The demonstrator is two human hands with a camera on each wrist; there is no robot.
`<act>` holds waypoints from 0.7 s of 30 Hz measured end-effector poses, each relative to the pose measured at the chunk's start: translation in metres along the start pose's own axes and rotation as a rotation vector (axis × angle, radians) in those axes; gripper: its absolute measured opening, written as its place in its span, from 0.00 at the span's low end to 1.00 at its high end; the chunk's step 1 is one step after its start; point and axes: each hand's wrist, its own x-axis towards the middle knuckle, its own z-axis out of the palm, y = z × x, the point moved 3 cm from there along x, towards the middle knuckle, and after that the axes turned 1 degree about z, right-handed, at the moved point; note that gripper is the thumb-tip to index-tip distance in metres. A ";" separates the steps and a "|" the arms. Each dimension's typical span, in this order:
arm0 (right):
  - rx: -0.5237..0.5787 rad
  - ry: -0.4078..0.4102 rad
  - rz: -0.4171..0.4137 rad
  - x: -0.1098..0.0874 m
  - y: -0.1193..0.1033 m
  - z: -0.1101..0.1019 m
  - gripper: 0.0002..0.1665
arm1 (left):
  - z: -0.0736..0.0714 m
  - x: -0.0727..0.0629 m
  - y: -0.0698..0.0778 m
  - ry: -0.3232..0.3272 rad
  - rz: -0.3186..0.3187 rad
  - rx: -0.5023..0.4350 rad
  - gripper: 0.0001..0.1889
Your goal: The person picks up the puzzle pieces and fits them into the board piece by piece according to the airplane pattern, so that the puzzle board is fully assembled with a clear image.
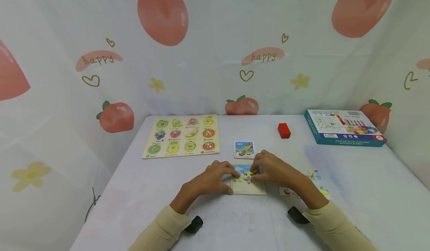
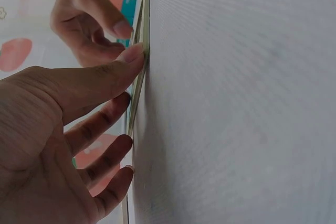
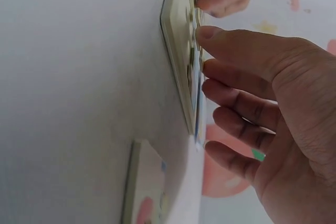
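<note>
A small wooden puzzle board (image 1: 248, 191) lies in the middle of the table, its upper part covered with sky-blue and yellow jigsaw pieces. My left hand (image 1: 211, 178) rests at its left side, thumb against the board's edge and index fingertip on the pieces. In the left wrist view the other left fingers (image 2: 107, 161) are spread and loosely bent. From the right, my right hand (image 1: 275, 171) pinches a yellow-and-blue puzzle piece (image 1: 248, 176) between thumb and index finger, over the board. Just behind the board lies a picture card (image 1: 244, 150) of a yellow airplane.
Several loose puzzle pieces (image 1: 315, 174) lie right of the board, partly behind my right forearm. A fruit peg board (image 1: 181, 136) lies at the back left. A red block (image 1: 284, 131) and a flat toy box (image 1: 346, 128) stand at the back right, before a printed curtain.
</note>
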 end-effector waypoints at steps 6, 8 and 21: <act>-0.016 -0.002 -0.006 0.003 -0.003 0.004 0.13 | 0.000 0.000 0.000 0.003 0.002 0.006 0.25; -0.019 -0.003 -0.005 0.003 -0.003 0.005 0.14 | 0.000 0.001 0.000 0.004 0.002 0.006 0.25; 0.022 0.004 -0.032 0.001 -0.006 0.005 0.16 | 0.000 0.000 0.000 0.002 0.003 -0.002 0.25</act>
